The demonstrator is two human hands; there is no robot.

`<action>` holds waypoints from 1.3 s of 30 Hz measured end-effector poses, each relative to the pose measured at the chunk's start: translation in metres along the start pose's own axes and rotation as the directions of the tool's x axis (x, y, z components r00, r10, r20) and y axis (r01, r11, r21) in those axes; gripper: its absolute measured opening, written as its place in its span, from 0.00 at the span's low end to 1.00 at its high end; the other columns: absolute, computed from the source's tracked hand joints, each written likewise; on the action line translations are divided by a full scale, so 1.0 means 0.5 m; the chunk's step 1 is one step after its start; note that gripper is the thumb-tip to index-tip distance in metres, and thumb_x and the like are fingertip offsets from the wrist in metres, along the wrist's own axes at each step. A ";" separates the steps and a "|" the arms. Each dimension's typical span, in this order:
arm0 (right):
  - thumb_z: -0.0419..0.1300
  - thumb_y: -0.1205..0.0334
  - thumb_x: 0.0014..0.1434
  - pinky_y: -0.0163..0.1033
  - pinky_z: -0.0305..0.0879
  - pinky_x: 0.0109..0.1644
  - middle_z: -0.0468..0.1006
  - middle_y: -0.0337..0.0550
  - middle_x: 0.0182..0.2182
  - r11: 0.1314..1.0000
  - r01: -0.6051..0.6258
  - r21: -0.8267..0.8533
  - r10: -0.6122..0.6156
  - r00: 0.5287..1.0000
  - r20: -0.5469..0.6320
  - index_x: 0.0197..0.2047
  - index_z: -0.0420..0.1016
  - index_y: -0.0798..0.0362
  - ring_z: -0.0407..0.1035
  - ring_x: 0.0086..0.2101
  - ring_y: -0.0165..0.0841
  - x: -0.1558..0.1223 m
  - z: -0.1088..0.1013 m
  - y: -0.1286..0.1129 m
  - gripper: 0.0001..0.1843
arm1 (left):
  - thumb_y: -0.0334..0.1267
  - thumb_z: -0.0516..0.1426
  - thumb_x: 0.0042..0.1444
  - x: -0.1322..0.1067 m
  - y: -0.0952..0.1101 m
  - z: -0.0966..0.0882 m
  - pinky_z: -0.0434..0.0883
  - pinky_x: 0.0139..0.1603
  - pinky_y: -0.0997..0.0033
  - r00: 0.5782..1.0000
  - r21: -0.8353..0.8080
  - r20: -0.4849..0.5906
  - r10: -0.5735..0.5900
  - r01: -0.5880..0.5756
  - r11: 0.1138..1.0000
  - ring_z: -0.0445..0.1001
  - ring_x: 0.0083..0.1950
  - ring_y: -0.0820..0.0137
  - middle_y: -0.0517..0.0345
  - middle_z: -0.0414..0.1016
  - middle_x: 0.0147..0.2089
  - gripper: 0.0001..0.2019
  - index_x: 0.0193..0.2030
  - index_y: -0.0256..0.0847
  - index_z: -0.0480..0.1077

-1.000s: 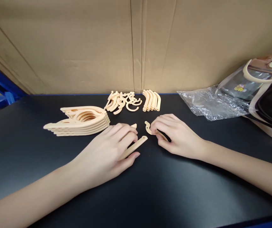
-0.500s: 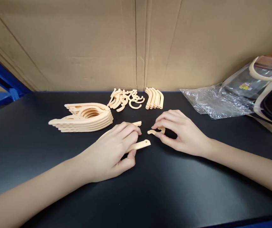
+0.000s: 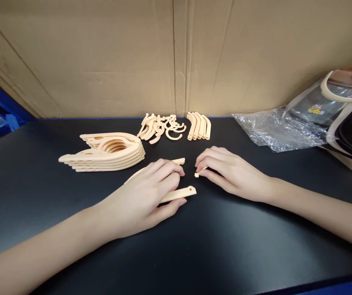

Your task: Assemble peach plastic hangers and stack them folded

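Observation:
My left hand [image 3: 154,192] is closed over a cream plastic hanger frame [image 3: 180,193], whose two arm ends stick out to the right from under the fingers. Its curved middle is mostly covered by the palm. Just right of those ends, my right hand [image 3: 228,172] pinches a small cream hanger hook [image 3: 197,175] between thumb and fingers. Only the hook's knobbed end shows; the rest is hidden by the fingers. A gap separates hook and frame.
Stacked hanger frames [image 3: 111,157] lie at the left. Behind the hands are a heap of hooks [image 3: 160,127] and a row of curved arm pieces [image 3: 199,126]. Clear plastic wrap [image 3: 274,127] and a transparent bag [image 3: 311,100] sit at the right, cardboard [image 3: 117,57] behind.
The hook has turned in my right fingers, so its curve no longer shows. My left thumb has stretched out along the lower arm of the frame, which has dropped slightly.

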State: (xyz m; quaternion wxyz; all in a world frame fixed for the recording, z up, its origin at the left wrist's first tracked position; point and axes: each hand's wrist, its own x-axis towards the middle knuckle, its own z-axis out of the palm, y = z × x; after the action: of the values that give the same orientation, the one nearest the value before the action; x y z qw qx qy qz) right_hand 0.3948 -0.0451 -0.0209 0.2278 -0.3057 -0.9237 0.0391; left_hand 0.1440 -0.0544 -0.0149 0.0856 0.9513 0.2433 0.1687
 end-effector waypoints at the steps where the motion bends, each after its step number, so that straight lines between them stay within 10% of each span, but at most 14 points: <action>1: 0.47 0.62 0.71 0.42 0.66 0.45 0.76 0.47 0.38 1.000 0.008 0.000 -0.008 1.000 -0.021 0.39 0.70 0.54 0.69 0.38 0.34 -0.001 -0.001 -0.003 0.13 | 0.37 0.52 0.66 0.000 0.001 -0.001 0.67 0.54 0.61 1.000 -0.005 0.002 -0.002 0.002 1.000 0.66 0.56 0.61 0.51 0.70 0.53 0.08 0.34 0.40 0.64; 7: 0.45 0.58 0.72 0.32 0.56 0.26 0.73 0.35 0.26 0.999 0.027 -0.046 -0.031 0.995 -0.097 0.39 0.66 0.52 0.65 0.22 0.26 -0.013 0.003 -0.019 0.13 | 0.33 0.50 0.65 0.001 0.005 -0.006 0.67 0.53 0.60 1.000 -0.023 0.026 -0.011 0.012 1.000 0.65 0.56 0.60 0.50 0.69 0.53 0.06 0.36 0.41 0.65; 16: 0.45 0.64 0.70 0.35 0.58 0.34 0.73 0.39 0.32 0.990 0.108 -0.094 -0.100 0.991 0.093 0.42 0.66 0.54 0.65 0.28 0.29 -0.006 0.004 -0.029 0.10 | 0.34 0.48 0.67 0.000 0.005 0.003 0.66 0.53 0.62 1.000 -0.037 -0.012 0.028 -0.028 0.999 0.65 0.53 0.63 0.52 0.69 0.50 0.07 0.40 0.41 0.65; 39: 0.47 0.51 0.71 0.34 0.53 0.28 0.74 0.37 0.27 0.996 -0.064 -0.055 0.066 0.997 0.040 0.38 0.67 0.53 0.66 0.24 0.27 -0.013 0.006 -0.029 0.17 | 0.34 0.48 0.68 0.006 0.013 -0.005 0.68 0.52 0.66 0.997 -0.067 -0.068 -0.035 0.030 0.997 0.67 0.53 0.65 0.53 0.72 0.49 0.06 0.41 0.40 0.65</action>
State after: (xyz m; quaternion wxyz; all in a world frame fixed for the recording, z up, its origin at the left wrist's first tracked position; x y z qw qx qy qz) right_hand 0.3902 -0.0602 -0.0230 0.1987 -0.3407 -0.9185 0.0283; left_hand 0.1483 -0.0583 -0.0101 0.1114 0.9375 0.2558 0.2080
